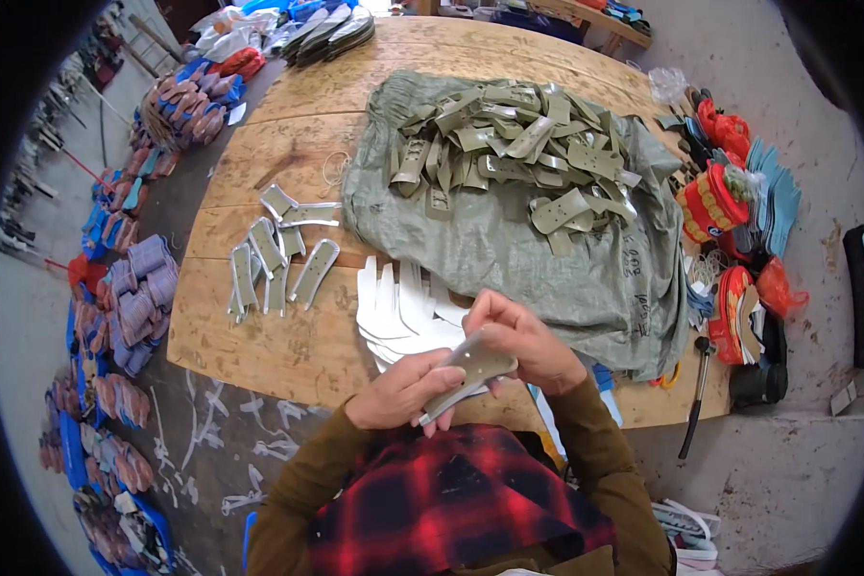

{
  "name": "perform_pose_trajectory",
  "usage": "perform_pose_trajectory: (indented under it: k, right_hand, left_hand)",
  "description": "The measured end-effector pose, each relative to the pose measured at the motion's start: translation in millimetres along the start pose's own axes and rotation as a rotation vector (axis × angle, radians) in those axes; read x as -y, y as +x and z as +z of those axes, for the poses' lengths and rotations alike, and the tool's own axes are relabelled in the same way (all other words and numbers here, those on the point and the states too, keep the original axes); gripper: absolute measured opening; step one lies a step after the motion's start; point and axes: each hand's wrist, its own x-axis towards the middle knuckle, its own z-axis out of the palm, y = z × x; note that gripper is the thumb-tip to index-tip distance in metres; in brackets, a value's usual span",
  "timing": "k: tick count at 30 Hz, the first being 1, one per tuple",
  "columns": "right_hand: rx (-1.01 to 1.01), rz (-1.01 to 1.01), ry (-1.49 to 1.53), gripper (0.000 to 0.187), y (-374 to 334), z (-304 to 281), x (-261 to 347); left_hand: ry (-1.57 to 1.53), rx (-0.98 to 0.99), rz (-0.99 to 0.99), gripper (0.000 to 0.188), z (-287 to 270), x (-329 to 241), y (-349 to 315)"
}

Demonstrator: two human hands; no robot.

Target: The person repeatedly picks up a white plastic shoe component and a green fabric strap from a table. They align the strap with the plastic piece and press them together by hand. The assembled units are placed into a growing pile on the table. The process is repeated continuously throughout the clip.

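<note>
Between my two hands, over the table's front edge, is a curved olive-grey shoe strap piece (pixel 486 365) with small punched holes and a pale strip along one edge. My left hand (pixel 403 389) grips its left end, thumb on top. The fingers of my right hand (pixel 528 348) are bent and pinch near its upper right edge. Just beyond my hands lies a fanned stack of white curved strips (pixel 394 312). Similar strap pieces with pale edging (pixel 312 274) lie in a loose group to the left.
A heap of olive strap pieces (pixel 528 139) rests on a green woven sack (pixel 403 216) on the wooden table (pixel 288 144). Dark soles (pixel 331 36) are stacked far left. A hammer (pixel 698 394) lies over the right edge. Bundled shoe parts (pixel 144 288) stand left on the floor.
</note>
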Motion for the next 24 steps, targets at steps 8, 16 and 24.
perform_pose_trajectory:
  k: [8, 16, 24]
  right_hand:
    - [-0.314, -0.268, -0.341, 0.027, 20, 0, -24]
    - [-0.455, -0.511, -0.312, 0.050, 29, 42, -84]
    - [-0.232, -0.328, -0.220, 0.027, 13, -7, -62]
  left_hand:
    - [0.001, -0.248, 0.172, 0.032, 19, 23, 14]
    - [-0.166, -0.391, 0.366, 0.049, 12, 50, 30]
    - [-0.868, 0.229, 0.095, 0.069, 5, 68, 30]
